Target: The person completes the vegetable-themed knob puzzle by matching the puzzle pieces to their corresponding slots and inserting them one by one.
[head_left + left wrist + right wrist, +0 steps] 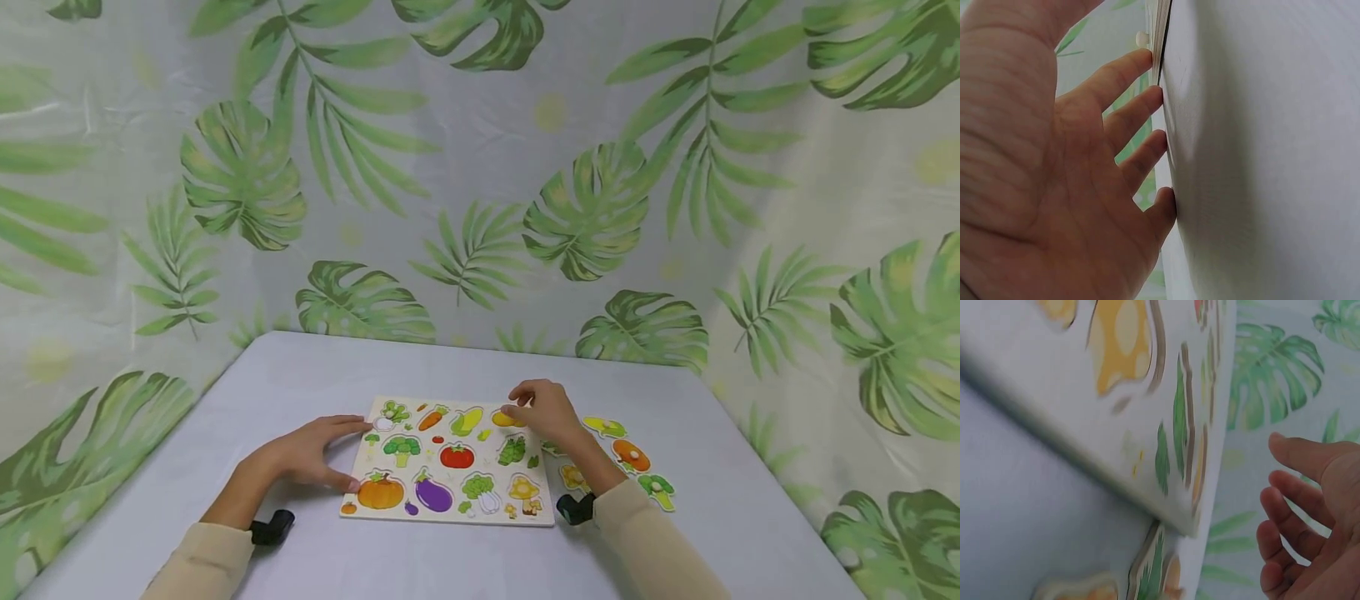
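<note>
A white vegetable puzzle board (486, 460) lies flat, its pictures including a pumpkin (380, 492), eggplant (433, 493) and tomato (457, 456). Along the board's left edge, my left hand (311, 450) spreads its thumb and fingers against the rim. The left wrist view shows its fingertips (1155, 97) by the board's side, palm empty. My right hand (551, 410) hovers over the top right corner, close to the yellow potato picture (504, 420) and partly covering it. In the right wrist view its fingers (1285, 512) are relaxed and apart, with nothing visible between them.
Loose puzzle pieces lie right of the board: a yellow-green piece (604, 427), an orange piece (632, 456), broccoli (658, 490) and a yellow piece (572, 477) partly under the right forearm. A leaf-patterned curtain (480, 167) surrounds the white table (315, 375).
</note>
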Available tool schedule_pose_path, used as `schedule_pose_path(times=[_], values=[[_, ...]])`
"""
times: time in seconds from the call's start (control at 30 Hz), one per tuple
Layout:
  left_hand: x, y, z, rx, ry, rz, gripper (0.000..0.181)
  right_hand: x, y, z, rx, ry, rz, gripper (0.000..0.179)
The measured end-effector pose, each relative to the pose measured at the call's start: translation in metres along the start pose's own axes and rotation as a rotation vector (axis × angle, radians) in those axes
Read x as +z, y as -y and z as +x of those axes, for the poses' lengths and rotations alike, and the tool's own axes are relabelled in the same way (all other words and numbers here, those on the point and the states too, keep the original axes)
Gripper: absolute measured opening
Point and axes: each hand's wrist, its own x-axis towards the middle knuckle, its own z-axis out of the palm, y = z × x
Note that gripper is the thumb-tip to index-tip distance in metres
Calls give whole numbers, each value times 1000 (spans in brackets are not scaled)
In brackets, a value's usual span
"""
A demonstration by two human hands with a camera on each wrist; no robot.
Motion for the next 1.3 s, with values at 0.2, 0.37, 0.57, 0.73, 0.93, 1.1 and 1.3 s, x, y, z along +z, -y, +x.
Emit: schedule_pose_path(times=[0.2, 0.37, 0.57, 0.73, 0.93, 1.1, 1.3], values=[[-3, 0, -2, 11, 2, 1, 98, -16, -17, -9, 30, -7, -10, 30], [-3, 1, -2, 14, -3, 9, 98, -28, -32, -20, 28, -14, 4, 29], [-1, 1, -1, 8, 4, -4, 99, -40, -52, -33, 47, -31, -17, 28], [0, 0, 1, 10, 5, -7, 99, -51, -68, -38, 82, -48, -47, 30], [1, -1, 3, 12, 14, -13, 99, -64, -80, -48, 105, -33, -78, 31], [1, -3, 3, 15, 14, -9, 99, -72, -87, -52, 120, -12, -76, 34], [0, -6, -2, 15, 5, -14, 98, -74, -92, -52, 108, 4, -110, 32]])
